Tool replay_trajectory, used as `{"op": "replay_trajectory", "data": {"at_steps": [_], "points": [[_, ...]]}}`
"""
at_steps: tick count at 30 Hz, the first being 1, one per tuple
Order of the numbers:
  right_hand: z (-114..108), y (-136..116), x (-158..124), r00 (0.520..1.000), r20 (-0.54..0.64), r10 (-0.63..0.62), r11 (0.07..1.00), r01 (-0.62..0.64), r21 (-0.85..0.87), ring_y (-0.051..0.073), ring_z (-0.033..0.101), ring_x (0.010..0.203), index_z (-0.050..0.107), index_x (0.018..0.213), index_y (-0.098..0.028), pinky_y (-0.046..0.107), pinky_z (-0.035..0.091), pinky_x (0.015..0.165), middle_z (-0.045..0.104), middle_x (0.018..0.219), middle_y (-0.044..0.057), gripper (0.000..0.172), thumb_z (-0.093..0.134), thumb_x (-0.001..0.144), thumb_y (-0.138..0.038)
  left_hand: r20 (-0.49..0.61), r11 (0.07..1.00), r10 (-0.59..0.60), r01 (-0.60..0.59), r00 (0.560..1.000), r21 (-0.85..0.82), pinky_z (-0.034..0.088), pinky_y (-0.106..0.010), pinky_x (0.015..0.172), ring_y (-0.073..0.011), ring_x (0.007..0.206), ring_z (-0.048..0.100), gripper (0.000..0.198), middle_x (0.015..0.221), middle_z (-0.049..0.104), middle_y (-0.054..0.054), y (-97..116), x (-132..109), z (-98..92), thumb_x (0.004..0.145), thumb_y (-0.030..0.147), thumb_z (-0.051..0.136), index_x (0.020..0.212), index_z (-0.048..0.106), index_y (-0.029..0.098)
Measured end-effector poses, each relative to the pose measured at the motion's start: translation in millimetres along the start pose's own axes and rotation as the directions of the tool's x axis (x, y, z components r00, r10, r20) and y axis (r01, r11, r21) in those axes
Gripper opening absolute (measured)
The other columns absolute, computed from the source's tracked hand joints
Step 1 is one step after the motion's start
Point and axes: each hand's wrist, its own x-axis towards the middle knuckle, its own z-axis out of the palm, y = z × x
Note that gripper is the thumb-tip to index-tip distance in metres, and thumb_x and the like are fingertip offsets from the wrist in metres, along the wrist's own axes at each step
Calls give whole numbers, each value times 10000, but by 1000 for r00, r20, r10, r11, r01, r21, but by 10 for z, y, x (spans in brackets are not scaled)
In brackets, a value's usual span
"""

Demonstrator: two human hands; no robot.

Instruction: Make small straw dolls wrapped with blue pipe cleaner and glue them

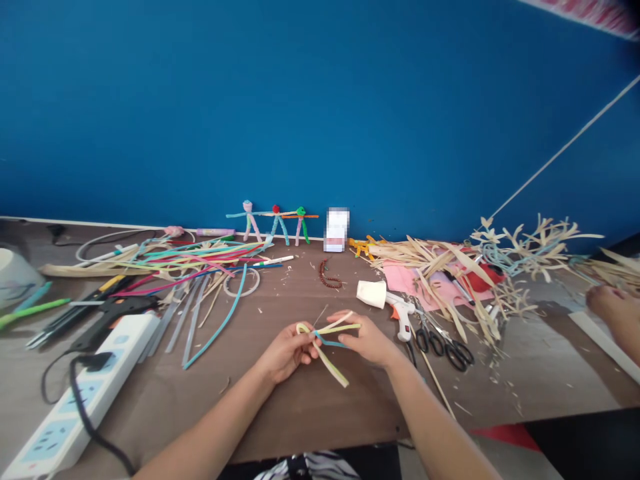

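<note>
Over the near middle of the table, my left hand (pixel 289 350) pinches a folded pale yellow-green strip (pixel 330 365) between thumb and fingers. The strip makes a small loop at the top, with one end hanging down to the right. A light-blue pipe cleaner (pixel 331 343) crosses it at the pinch and runs toward my right hand (pixel 367 339). Closed on the right-hand ends of the strip and the pipe cleaner, my right hand has its thumb and fingers together. My fingers partly hide the crossing point.
A white glue gun (pixel 403 313) and black-handled scissors (pixel 457 353) lie to the right, before heaped dried husk strips (pixel 425 267). At left are pipe cleaners (pixel 200 257), a black glue gun (pixel 117 317) and a power strip (pixel 85 393). Another person's hand (pixel 613 310) is far right.
</note>
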Motion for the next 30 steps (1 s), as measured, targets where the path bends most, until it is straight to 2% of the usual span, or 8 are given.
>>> {"op": "replay_trajectory", "data": {"at_steps": [3, 7, 11, 16, 18, 23, 30], "points": [[77, 20, -9, 997, 77, 21, 995, -29, 100, 176, 550, 893, 600, 985, -191, 314, 415, 799, 605, 972, 44, 316, 586, 671, -164, 11, 1000, 5, -5, 1000, 9, 445, -125, 366, -85, 465, 579, 200, 624, 622, -22, 0, 7, 8, 624, 187, 662, 725, 504, 118], [256, 104, 23, 999, -32, 39, 979, -32, 200, 157, 576, 751, 625, 868, -162, 282, 447, 688, 625, 812, 31, 196, 594, 687, -230, 24, 999, -17, 17, 1000, 31, 452, -129, 377, -92, 468, 589, 197, 620, 622, -23, 4, 3, 15, 631, 214, 662, 717, 515, 115], [332, 52, 48, 993, -110, -33, 995, 43, 92, 144, 565, 701, 633, 731, -158, 266, 435, 671, 608, 720, 18, 96, 570, 706, -225, -4, 998, -38, 38, 999, 49, 448, -127, 375, -90, 441, 585, 206, 587, 619, -22, 1, 2, 26, 629, 237, 668, 684, 514, 111], [341, -13, 31, 987, -140, -84, 995, 76, -62, 132, 546, 694, 605, 672, -161, 256, 417, 689, 586, 700, 10, 85, 530, 713, -171, -10, 998, -41, 41, 999, 48, 446, -133, 378, -90, 424, 579, 231, 570, 625, -28, -14, 10, 35, 593, 229, 695, 670, 518, 103], [350, 17, 22, 992, -118, -38, 999, 34, -37, 131, 544, 696, 589, 719, -162, 252, 418, 681, 587, 710, 7, 67, 523, 716, -169, -11, 999, -22, 22, 1000, 45, 442, -133, 373, -85, 410, 570, 234, 558, 620, -24, -21, 10, 37, 589, 230, 698, 663, 517, 100], [367, 120, 18, 993, 43, 113, 980, -119, 158, 108, 530, 602, 534, 754, -155, 217, 425, 558, 557, 677, -9, 63, 487, 738, -194, -10, 999, 2, -1, 1000, 53, 441, -140, 377, -81, 416, 562, 244, 564, 614, -17, -18, -11, 61, 593, 251, 696, 668, 517, 102], [363, 61, 13, 997, 25, 72, 997, -72, -7, 103, 488, 613, 530, 701, -162, 205, 391, 587, 535, 663, -14, 80, 462, 744, -159, -9, 999, 20, -20, 1000, 45, 428, -138, 363, -74, 392, 544, 226, 540, 609, -13, -31, -4, 62, 598, 230, 693, 649, 513, 105]]}}
